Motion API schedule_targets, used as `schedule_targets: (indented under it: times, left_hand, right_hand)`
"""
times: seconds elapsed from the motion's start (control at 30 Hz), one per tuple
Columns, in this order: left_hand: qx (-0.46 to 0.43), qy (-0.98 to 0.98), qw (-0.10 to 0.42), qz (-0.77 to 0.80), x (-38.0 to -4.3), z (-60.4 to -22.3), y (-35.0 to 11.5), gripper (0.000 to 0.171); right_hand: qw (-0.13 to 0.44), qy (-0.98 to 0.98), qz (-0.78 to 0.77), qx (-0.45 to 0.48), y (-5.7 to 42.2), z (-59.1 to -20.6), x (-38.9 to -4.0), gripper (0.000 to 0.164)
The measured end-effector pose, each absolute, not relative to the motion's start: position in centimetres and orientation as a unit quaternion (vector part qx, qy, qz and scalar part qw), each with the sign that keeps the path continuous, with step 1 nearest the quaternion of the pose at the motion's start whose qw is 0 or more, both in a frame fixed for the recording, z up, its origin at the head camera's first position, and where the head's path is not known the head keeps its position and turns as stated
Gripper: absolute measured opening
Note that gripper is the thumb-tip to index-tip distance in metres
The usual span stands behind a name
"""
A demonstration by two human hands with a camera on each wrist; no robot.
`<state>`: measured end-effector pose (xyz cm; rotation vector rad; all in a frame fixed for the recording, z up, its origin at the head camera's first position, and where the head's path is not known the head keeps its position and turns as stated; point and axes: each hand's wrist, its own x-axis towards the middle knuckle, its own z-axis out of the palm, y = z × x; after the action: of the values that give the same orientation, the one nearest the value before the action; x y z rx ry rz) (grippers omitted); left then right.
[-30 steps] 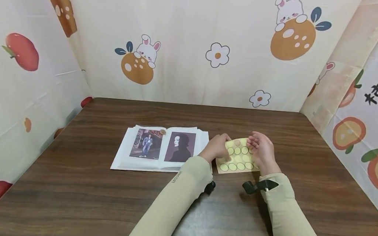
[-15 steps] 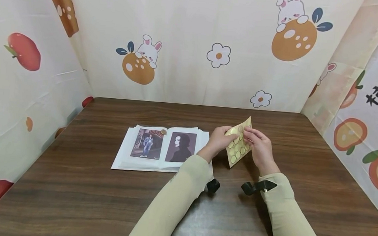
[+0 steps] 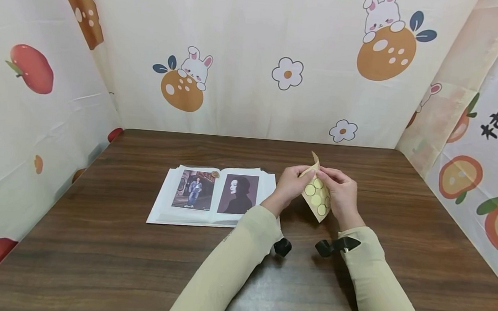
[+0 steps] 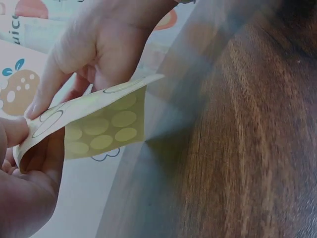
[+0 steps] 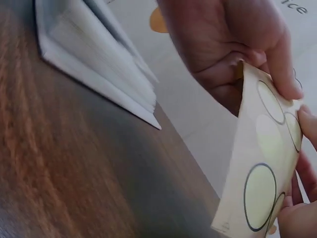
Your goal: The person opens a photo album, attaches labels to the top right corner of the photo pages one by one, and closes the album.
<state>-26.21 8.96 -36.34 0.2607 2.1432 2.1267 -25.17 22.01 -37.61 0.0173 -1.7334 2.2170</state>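
A yellow sheet of round stickers (image 3: 317, 198) is held up off the table, bent along its length. My left hand (image 3: 289, 184) pinches its upper left part between thumb and fingers. Opposite it, my right hand (image 3: 344, 195) pinches the same bend, the two thumbs nearly meeting. In the left wrist view the sticker sheet (image 4: 106, 130) curves over, with pale circles showing on its inner face. The right wrist view shows black-ringed circles on the outer face of the sticker sheet (image 5: 265, 144), with the right fingers (image 5: 299, 218) partly behind it.
To the left of the hands lies an open photo album (image 3: 164, 202) with a photo on each page. A small round brown sticker (image 3: 215, 174) sits at the left photo's top corner. Printed curtains (image 3: 244, 106) stand round the wooden table (image 3: 135, 263).
The sticker sheet has been lifted from near the table, turned upright and bent. My right hand has gone from beside the sheet to pinching it, close to the left hand.
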Motion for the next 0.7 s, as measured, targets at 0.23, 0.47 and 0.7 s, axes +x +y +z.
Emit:
schedule_targets:
  times: [0.23, 0.47, 0.7]
  left_hand:
    - [0.07, 0.713, 0.031, 0.697, -26.2, -36.3, 8.7, 0.026]
    - [0.063, 0.722, 0.021, 0.689, -26.2, -36.2, 8.6, 0.027]
    - [0.059, 0.697, 0.019, 0.714, -26.2, -36.2, 8.8, 0.023]
  right_hand:
    - [0.233, -0.678, 0.697, -0.009, 21.2, -37.5, -25.3, 0.021]
    - [0.263, -0.72, 0.642, -0.018, 20.6, -37.3, -25.1, 0.025]
    - [0.231, -0.7, 0.674, -0.052, 20.5, -36.8, -25.2, 0.026]
